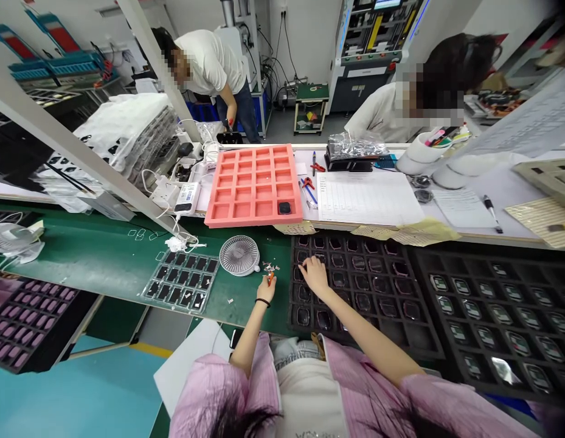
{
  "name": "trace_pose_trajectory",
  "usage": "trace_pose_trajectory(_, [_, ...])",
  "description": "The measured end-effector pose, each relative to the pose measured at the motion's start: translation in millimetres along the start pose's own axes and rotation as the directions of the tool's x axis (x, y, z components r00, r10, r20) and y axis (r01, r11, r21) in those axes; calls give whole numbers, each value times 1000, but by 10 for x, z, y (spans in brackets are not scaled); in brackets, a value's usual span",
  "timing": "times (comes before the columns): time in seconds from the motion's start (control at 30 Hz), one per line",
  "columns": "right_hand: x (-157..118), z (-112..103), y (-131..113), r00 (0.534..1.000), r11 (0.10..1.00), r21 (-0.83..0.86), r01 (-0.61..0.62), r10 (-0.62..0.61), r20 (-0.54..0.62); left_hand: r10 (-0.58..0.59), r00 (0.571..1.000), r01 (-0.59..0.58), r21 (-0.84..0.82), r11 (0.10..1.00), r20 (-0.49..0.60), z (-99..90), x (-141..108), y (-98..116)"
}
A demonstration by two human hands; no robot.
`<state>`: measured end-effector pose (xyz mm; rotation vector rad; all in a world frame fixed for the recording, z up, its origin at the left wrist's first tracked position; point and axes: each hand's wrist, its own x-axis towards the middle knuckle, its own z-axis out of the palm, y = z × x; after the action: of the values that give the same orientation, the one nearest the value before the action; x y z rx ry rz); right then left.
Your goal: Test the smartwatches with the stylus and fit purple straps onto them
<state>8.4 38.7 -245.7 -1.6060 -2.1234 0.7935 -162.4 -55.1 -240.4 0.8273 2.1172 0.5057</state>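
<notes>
- White fan (239, 255) is standing just ahead-left of the left hand, crowding that side.
- Pale scraps (270, 267) are lying just beyond the left hand's fingers.
- Sheet of black pieces (179, 280) is lying farther left of that hand.
- Pink tray (246, 221) is sitting beyond both hands.
- Left hand (266, 288) is reaching forward, gripping a small orange object (270, 278).
- Right hand (315, 275) is bending over the black tray (291, 304) beneath it, fingers pointing left; can't tell if it's pinching anything.
</notes>
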Motion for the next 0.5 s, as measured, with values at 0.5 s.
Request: trace_pose_trajectory(0.5, [-128, 143, -64, 989, 958, 245, -151, 149, 26, 134, 991, -134, -138, 981, -13, 75, -242, 61])
